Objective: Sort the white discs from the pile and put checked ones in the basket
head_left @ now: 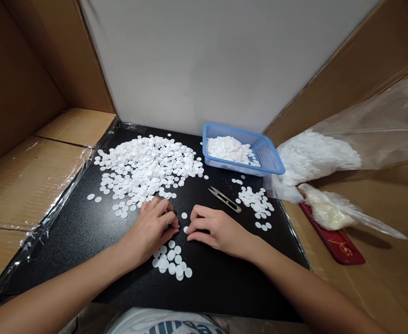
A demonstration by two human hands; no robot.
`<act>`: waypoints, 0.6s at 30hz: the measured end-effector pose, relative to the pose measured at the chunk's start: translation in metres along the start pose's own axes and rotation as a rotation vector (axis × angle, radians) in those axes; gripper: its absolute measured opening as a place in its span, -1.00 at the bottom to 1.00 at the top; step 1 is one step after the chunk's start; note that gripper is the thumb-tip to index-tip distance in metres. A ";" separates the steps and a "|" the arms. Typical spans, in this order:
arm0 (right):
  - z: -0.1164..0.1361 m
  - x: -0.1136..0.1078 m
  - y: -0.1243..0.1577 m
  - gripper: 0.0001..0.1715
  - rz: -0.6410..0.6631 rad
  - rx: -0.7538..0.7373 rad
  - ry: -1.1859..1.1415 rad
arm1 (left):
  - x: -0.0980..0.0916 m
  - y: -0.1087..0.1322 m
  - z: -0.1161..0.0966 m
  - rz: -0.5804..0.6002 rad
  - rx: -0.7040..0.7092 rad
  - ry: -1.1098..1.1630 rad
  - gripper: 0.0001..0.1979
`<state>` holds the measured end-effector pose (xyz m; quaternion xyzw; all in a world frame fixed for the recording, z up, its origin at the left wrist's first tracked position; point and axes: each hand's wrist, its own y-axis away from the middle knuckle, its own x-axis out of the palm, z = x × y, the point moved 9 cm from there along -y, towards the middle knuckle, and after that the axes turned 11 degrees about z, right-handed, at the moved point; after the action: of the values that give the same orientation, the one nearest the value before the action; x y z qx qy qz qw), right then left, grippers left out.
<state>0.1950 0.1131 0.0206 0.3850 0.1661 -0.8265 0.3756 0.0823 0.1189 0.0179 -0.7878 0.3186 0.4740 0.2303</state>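
Note:
Small flat white discs lie on a black tabletop (pixel 217 283). My left hand (pixel 155 225) has curled fingers pinched together at the table; a bit of white shows at their tips, too small to name. Facing it across a narrow gap, my right hand (pixel 214 227) has its fingers bent round the edge of a white disc (pixel 185 229). Another loose disc (pixel 184 215) lies just beyond, between the hands. Nearer to me is a small group of discs (pixel 171 267), partly behind my left hand. A large heap of discs (pixel 148 162) spreads past my left hand.
A blue plastic basket (pixel 268 155) holds more discs at the back right. Thread snips (pixel 224 199) lie beside a small disc cluster (pixel 255 202). Further right are a clear bag of white pieces (pixel 318 155), a knotted plastic bag (pixel 329 211) and a red case (pixel 343 248). Cardboard walls surround the table.

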 end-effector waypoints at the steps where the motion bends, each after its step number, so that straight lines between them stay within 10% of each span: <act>1: -0.002 -0.002 0.002 -0.92 -0.008 0.002 -0.024 | 0.000 0.002 -0.002 -0.009 0.023 -0.009 -0.89; 18: -0.011 -0.009 0.001 -0.92 -0.055 0.054 0.006 | -0.013 0.006 0.019 -0.011 -0.074 -0.065 -0.97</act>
<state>0.2056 0.1231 0.0202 0.3929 0.1553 -0.8395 0.3417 0.0622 0.1310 0.0205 -0.7819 0.2890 0.5094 0.2138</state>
